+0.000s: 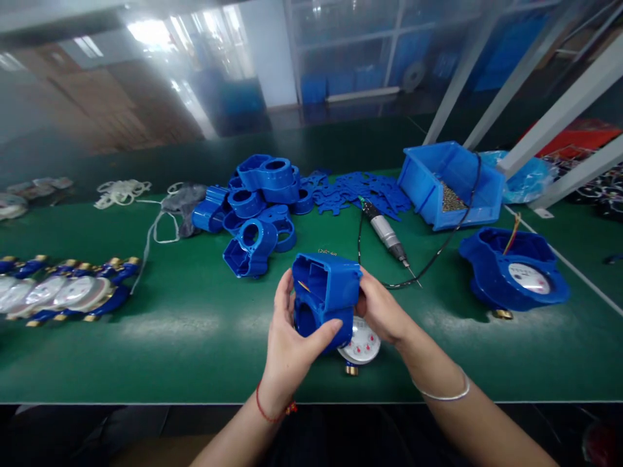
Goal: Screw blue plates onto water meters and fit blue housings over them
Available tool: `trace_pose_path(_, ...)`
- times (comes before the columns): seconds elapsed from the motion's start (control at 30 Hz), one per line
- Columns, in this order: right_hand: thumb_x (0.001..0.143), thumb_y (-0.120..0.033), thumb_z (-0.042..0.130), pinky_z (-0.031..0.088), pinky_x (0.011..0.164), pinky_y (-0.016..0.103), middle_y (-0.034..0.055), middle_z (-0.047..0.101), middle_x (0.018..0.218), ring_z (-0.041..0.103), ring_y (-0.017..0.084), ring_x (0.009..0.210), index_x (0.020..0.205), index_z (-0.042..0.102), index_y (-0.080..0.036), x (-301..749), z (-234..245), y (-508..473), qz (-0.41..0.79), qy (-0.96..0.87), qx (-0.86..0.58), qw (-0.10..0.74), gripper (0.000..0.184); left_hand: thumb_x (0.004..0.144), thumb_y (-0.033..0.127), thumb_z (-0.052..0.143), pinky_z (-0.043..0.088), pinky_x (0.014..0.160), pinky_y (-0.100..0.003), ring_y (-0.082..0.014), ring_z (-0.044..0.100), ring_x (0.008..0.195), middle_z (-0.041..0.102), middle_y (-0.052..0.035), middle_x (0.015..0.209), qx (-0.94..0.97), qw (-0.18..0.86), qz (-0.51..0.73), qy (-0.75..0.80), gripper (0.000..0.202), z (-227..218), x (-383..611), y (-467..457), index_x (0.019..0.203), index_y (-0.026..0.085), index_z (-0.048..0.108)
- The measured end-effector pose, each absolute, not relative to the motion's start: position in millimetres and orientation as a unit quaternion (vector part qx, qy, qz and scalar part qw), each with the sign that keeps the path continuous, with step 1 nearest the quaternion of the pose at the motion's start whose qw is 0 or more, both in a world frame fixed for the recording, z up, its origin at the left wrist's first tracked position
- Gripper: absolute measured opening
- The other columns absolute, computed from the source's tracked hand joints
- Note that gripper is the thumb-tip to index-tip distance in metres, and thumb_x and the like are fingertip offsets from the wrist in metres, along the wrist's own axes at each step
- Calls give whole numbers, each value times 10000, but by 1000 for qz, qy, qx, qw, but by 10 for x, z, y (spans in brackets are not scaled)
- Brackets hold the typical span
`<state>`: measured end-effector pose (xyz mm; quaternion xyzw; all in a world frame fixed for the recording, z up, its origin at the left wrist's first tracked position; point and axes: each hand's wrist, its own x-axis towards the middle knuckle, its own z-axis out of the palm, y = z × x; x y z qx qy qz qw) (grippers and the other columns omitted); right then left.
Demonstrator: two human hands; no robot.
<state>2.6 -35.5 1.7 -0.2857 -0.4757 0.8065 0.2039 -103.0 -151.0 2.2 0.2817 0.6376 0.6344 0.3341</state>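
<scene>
Both hands hold one blue plastic housing (325, 295) above the green table (195, 324), just over the near edge. My left hand (287, 340) wraps its left side, thumb across the front. My right hand (382, 311) grips its right side. Under the housing lies a water meter with a white dial (363, 347) and a brass fitting. An electric screwdriver (387, 237) on a black cable lies just beyond the hands.
A pile of blue housings (257, 204) and flat blue parts (348, 191) lies at centre back. A blue bin of screws (450, 185) stands at right. A meter in a blue housing (516, 272) sits far right. Brass meters (63, 292) line the left.
</scene>
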Motion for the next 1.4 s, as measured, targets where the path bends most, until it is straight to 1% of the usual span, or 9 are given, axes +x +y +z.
trace_pose_path(0.1, 924, -665, 264, 521, 862, 419, 100, 663, 1099, 642, 245, 994, 1254, 487, -196, 57, 83, -315, 888, -365, -231, 160, 615, 619, 383, 818, 332, 1096, -465, -296, 417, 1292, 437, -124, 1403, 340, 284, 581, 683, 952, 11, -1037, -1504, 1401, 212, 304)
trace_pose_path(0.17, 861, -722, 391, 506, 906, 434, 117, 668, 1095, 637, 259, 1018, 1242, 511, -166, 84, 104, -311, 904, -345, -205, 150, 685, 609, 394, 820, 318, 1095, -493, -318, 418, 1286, 444, -132, 1394, 360, 260, 557, 702, 959, 22, -1038, -1505, 1405, 203, 320)
trace_pose_path(0.33, 723, -551, 734, 541, 850, 376, 85, 698, 1027, 663, 244, 947, 1125, 598, -175, 125, 58, -284, 890, -365, -215, 169, 567, 553, 377, 855, 268, 1109, -492, -349, 392, 1292, 446, -137, 1395, 390, 244, 545, 701, 926, 115, -1092, -1516, 1362, 205, 438)
trace_pose_path(0.53, 733, -558, 697, 544, 837, 409, 97, 705, 986, 662, 260, 947, 1091, 612, -159, 93, 42, -263, 885, -379, -225, 153, 543, 838, 344, 603, 472, 862, -331, -245, 564, 1019, 587, -78, 1185, 382, 298, 568, 665, 418, 173, -1360, -1449, 1251, 280, 580)
trace_pose_path(0.97, 736, -621, 661, 548, 747, 408, 84, 697, 910, 668, 233, 768, 1069, 605, -150, 104, 31, -260, 871, -411, -225, 145, 580, 858, 318, 560, 410, 646, -264, -200, 564, 695, 634, -30, 725, 608, 216, 408, 645, 190, 353, -1726, -1227, 744, 235, 687)
trace_pose_path(1.07, 809, -616, 585, 524, 782, 384, 74, 683, 918, 643, 224, 823, 1038, 620, -158, 135, 68, -260, 772, -545, -257, 200, 513, 839, 333, 577, 391, 637, -273, -205, 533, 666, 604, -27, 682, 581, 231, 428, 653, 195, 340, -1683, -1232, 695, 233, 663)
trace_pose_path(1.2, 895, -551, 506, 442, 944, 416, 86, 614, 1145, 578, 241, 1049, 1271, 488, -214, 232, 43, -350, 591, -672, -328, 303, 505, 818, 400, 590, 395, 663, -303, -225, 510, 694, 576, -53, 720, 506, 243, 459, 689, 235, 338, -1495, -1337, 671, 225, 643)
trace_pose_path(1.3, 895, -531, 501, 332, 1073, 449, 97, 486, 1336, 443, 253, 1247, 1357, 385, -231, 282, -40, -488, 569, -647, -353, 365, 563, 810, 423, 595, 431, 748, -353, -251, 526, 784, 550, -86, 871, 460, 243, 484, 703, 231, 327, -1296, -1413, 728, 222, 673)
trace_pose_path(1.4, 875, -498, 535, 366, 1053, 459, 98, 459, 1364, 422, 271, 1266, 1354, 390, -235, 288, -133, -576, 555, -631, -377, 389, 566, 838, 382, 562, 444, 788, -365, -273, 542, 912, 531, -105, 972, 458, 205, 503, 704, 214, 256, -1137, -1417, 749, 214, 662)
